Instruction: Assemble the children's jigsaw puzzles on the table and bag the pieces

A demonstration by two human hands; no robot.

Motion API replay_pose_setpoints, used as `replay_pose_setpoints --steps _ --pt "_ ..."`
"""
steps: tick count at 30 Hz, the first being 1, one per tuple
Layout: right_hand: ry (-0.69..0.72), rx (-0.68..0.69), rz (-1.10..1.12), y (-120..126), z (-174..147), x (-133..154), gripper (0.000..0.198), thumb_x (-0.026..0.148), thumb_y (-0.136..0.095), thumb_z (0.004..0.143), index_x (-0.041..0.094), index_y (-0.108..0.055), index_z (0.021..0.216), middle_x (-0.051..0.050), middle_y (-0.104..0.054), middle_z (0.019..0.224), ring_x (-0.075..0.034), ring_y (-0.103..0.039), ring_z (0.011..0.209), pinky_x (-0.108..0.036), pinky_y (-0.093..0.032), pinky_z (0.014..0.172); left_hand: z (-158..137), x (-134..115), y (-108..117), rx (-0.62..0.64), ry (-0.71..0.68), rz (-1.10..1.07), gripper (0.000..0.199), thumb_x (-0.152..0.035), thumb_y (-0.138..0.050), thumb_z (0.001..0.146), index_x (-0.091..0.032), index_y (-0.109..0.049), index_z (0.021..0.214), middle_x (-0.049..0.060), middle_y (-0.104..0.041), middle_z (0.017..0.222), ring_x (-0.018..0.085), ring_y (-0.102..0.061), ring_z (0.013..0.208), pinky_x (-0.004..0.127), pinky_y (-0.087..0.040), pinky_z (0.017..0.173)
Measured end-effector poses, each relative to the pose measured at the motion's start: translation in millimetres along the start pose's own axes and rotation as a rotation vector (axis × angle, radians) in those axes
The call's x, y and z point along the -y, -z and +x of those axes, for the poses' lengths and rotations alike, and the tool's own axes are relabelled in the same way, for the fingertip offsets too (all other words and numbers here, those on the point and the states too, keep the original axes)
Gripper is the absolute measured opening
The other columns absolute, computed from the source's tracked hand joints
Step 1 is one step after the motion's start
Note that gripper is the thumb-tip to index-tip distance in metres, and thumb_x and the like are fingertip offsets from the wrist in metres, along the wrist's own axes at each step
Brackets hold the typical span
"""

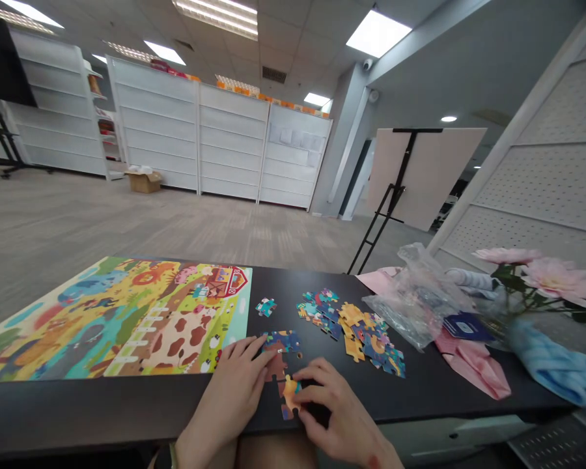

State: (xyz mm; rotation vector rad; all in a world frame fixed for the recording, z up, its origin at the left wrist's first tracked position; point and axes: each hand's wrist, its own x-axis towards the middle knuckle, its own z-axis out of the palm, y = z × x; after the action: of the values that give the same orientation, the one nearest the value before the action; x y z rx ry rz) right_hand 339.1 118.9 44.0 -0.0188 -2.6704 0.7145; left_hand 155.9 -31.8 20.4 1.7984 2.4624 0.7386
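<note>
A few joined jigsaw pieces (276, 366) in blue and brown lie near the front edge of the dark table. My left hand (239, 379) lies over their left side, its fingers stretched out and touching them. My right hand (329, 407) pinches a yellow puzzle piece (291, 393) at the lower end of these pieces, thumb and fingers at its right edge; whether it is locked in I cannot tell. A single teal puzzle piece (265, 307) lies farther back. To the right, loose puzzle pieces (354, 316) in blue, teal and yellow form a pile.
On the left lies a colourful animal picture board (176, 326). Crumpled clear plastic bags (415, 296), a pink cloth (473, 365), a dark blue box (466, 327), pink flowers (557, 277) and a blue cloth (557, 368) crowd the right end. Behind the table stands an easel (390, 202).
</note>
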Motion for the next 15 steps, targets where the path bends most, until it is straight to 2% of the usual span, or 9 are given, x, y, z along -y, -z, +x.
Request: replay_pose_setpoints --steps 8,15 --pt "-0.024 -0.012 -0.007 -2.2 -0.4 -0.4 0.026 0.005 -0.065 0.075 0.025 -0.072 0.091 -0.004 -0.07 0.109 -0.021 -0.058 0.101 -0.035 -0.052 0.087 1.3 -1.2 3.1 0.022 -0.007 0.006 0.047 -0.015 -0.045 0.097 -0.037 -0.058 0.137 0.0 -0.054 0.15 0.028 -0.049 0.134 0.053 -0.04 0.109" --pt "-0.016 -0.023 -0.008 -2.8 -0.7 -1.9 0.028 0.006 -0.065 0.077 0.025 -0.074 0.095 -0.004 -0.071 0.113 -0.021 -0.059 0.103 -0.036 -0.052 0.09 1.0 -1.7 3.1 0.041 0.005 0.004 0.047 -0.015 -0.046 0.097 -0.037 -0.059 0.136 0.0 -0.055 0.15 0.028 -0.049 0.134 0.054 -0.039 0.11"
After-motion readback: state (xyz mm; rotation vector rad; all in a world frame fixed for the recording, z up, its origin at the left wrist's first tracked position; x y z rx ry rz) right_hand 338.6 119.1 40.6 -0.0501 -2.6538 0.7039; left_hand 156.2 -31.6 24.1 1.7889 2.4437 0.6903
